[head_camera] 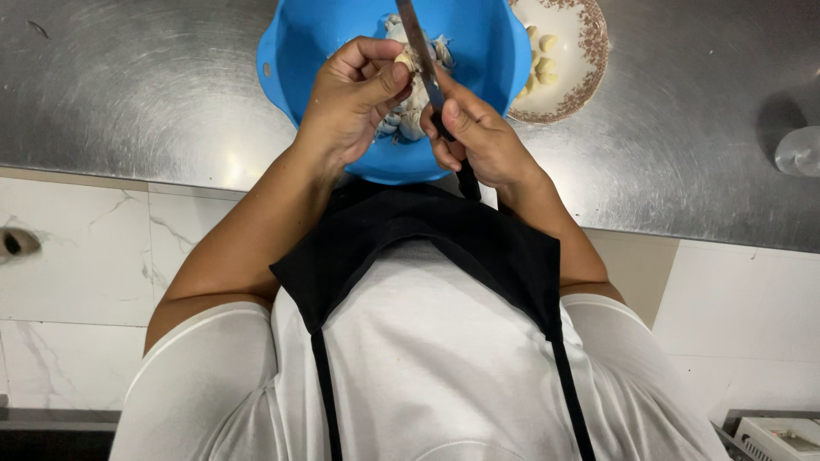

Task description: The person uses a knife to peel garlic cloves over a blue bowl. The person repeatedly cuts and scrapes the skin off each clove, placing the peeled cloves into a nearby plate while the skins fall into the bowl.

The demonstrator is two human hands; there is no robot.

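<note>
The left hand (350, 101) is curled tight around a garlic clove (405, 61), pinched between thumb and fingers. The right hand (478, 137) is closed on a knife (418, 43), its handle mostly hidden in the fist and its blade tip cut off at the top edge. Both hover over a blue bowl (295, 43) of garlic, largely covered by the hands. Beside it on the steel desk (128, 85) stands a patterned dish (589, 51) of peeled cloves (543, 61), partly cropped.

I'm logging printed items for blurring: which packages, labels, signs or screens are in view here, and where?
White box-like object: bottom right corner, below the steel counter, partly cut off; it has dark markings, too small to tell more.
No signs or screens show.
</note>
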